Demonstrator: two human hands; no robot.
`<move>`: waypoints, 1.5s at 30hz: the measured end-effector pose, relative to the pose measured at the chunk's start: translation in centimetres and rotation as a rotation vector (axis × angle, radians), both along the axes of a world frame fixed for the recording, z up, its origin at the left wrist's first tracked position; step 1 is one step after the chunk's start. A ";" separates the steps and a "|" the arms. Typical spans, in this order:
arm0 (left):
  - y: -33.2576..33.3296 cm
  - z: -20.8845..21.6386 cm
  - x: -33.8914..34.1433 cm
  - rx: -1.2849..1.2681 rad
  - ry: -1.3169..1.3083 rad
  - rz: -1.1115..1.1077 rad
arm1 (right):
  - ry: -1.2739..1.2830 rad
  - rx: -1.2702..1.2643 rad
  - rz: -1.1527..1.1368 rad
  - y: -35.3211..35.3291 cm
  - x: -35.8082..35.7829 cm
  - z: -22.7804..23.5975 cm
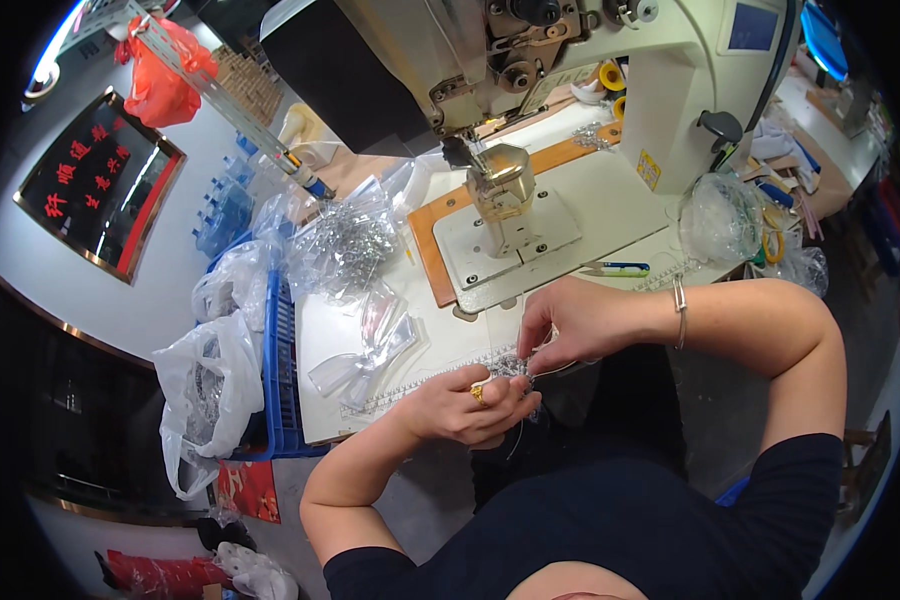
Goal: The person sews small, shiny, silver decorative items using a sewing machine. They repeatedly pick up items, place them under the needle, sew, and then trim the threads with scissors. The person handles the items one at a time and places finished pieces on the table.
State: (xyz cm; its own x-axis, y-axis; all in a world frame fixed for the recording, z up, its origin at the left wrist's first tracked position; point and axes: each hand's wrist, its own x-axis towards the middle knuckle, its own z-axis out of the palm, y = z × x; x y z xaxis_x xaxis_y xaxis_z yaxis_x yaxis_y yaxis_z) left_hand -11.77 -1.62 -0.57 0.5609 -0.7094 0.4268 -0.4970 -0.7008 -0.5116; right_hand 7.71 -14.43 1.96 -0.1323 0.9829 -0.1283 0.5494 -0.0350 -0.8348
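Note:
Both of my hands meet at the front edge of the white sewing table (320, 345). My left hand (475, 405), with a gold ring on one finger, is curled around a small silvery beaded piece (511, 366). From above, my right hand (575, 322) pinches the same piece between thumb and fingertips. Pale thread hangs below the left fingers. The piece is partly hidden by my fingers, so its exact kind is unclear. Behind my hands stands an industrial sewing machine (660, 110), its needle area over a metal plate (545, 235).
A clear ribbon-like bow (370, 350) lies left of my hands, beyond a printed ruler strip (400, 393). Farther back is a bag of silvery pieces (345, 245). A blue crate (282, 370) with plastic bags flanks the table. Thread snips (620, 269) lie near my right wrist.

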 end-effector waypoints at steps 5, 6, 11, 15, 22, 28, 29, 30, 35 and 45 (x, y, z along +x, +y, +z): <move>-0.1 -0.4 -0.1 0.064 -0.074 -0.026 | 0.248 -0.240 -0.007 0.5 0.7 -0.3; 0.0 -0.1 0.1 0.106 -0.080 -0.045 | 0.289 -0.257 -0.020 0.4 0.7 -0.6; 0.0 -0.1 0.3 0.171 -0.032 -0.066 | 0.093 -0.121 -0.001 0.4 0.1 -0.4; 0.1 -0.4 0.6 0.155 -0.020 -0.063 | -0.056 -0.015 0.061 0.2 -0.2 -0.6; -0.3 -0.2 1.0 0.159 -0.040 -0.135 | 0.176 -0.300 0.130 0.4 0.7 -0.9; -0.5 -0.3 1.1 0.138 -0.030 -0.159 | 0.135 -0.411 0.150 0.5 0.5 0.3; -0.5 -0.3 1.2 0.131 -0.033 -0.158 | 0.148 -0.401 0.162 0.5 0.6 0.0; -0.5 -0.3 1.3 0.124 -0.035 -0.156 | 0.161 -0.391 0.175 0.4 0.8 -0.3; -0.4 -0.1 1.6 -0.065 0.014 -0.143 | 0.143 -0.292 0.171 0.1 0.8 -0.7; -1.6 -7.6 5.4 -2.477 0.783 -0.744 | 0.683 0.054 -0.224 0.8 1.6 -4.1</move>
